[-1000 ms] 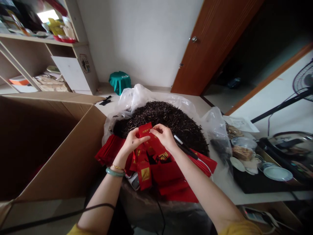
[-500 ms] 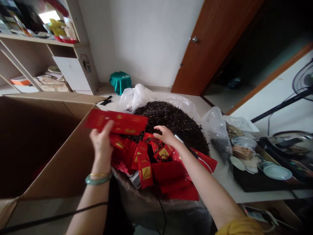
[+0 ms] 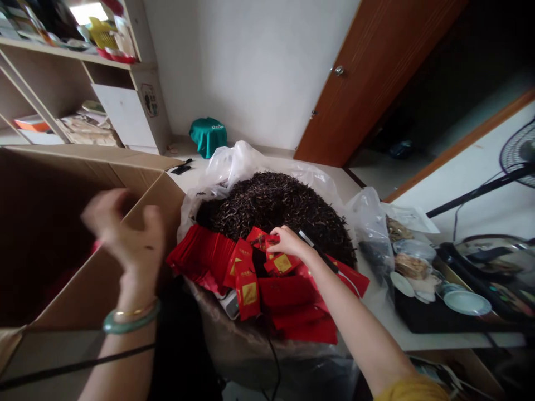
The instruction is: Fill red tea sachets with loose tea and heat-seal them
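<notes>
My left hand (image 3: 125, 234), blurred by motion, is over the near edge of the cardboard box (image 3: 167, 203), fingers and thumb spread, with nothing seen in it. Its wrist wears a green bangle. My right hand (image 3: 288, 243) is low over the small red packets, its bent fingers closed on the top of a red packet (image 3: 272, 243); the fingertips are partly hidden. Dark dried leaves, like loose tea (image 3: 276, 200), are heaped behind it in a clear plastic bag (image 3: 240, 159). A row of red pouches (image 3: 204, 250) stands packed at the left, and larger red pouches (image 3: 288, 295) lie in front.
A dark stick-like tool with a white end (image 3: 307, 239) lies on the leaves beside my right forearm. To the right are a plastic tub (image 3: 413, 259), lids and a black appliance (image 3: 493, 267). A fan (image 3: 520, 150) stands beyond. A cord hangs in front of the bag.
My left hand has let go of the red pouches and moved left to the box edge. My right hand has come down onto a small red packet.
</notes>
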Action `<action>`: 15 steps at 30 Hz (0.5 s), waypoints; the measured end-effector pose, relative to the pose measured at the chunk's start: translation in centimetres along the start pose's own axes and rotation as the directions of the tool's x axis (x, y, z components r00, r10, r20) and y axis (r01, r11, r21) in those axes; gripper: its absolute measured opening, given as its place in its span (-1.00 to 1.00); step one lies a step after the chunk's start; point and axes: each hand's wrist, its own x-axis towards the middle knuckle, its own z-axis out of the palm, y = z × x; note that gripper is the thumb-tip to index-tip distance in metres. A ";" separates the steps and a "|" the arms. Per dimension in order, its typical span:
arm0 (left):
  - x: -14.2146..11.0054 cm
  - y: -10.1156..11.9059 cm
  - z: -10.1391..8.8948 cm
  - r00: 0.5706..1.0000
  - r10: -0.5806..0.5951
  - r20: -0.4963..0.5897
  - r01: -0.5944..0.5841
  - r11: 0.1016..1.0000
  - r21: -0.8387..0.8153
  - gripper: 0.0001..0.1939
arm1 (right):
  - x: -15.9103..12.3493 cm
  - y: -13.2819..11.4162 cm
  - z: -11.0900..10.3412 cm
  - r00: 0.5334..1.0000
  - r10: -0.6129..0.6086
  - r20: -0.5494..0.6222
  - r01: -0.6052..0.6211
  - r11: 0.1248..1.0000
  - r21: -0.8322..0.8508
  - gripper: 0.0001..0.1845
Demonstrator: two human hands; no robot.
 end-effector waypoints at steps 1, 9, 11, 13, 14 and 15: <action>-1.0 1.1 1.8 0.999 0.043 0.011 -0.043 0.995 0.087 -0.77 | 0.1 0.2 0.0 1.000 0.001 0.003 -0.001 1.000 0.007 -0.51; -7.8 4.7 9.6 0.661 -0.272 0.700 -0.028 0.922 0.385 -0.85 | 0.3 0.3 0.9 0.997 -0.045 0.059 0.039 0.994 0.100 -0.57; -8.4 4.0 9.6 0.663 -0.277 0.696 0.003 0.930 0.367 -0.82 | 0.4 0.2 0.7 0.995 -0.072 0.065 0.063 0.989 0.135 -0.59; -8.5 3.5 9.4 0.670 -0.260 0.696 0.032 0.946 0.322 -0.76 | 0.4 0.2 0.0 0.994 -0.096 0.044 0.088 0.983 0.164 -0.64; -8.4 3.4 9.4 0.677 -0.242 0.695 0.047 0.957 0.288 -0.72 | 0.3 0.2 -0.6 0.994 -0.103 0.029 0.096 0.979 0.177 -0.66; -8.2 3.3 9.4 0.686 -0.221 0.693 0.061 0.967 0.248 -0.67 | 0.2 0.2 -1.2 0.994 -0.110 0.009 0.106 0.975 0.195 -0.67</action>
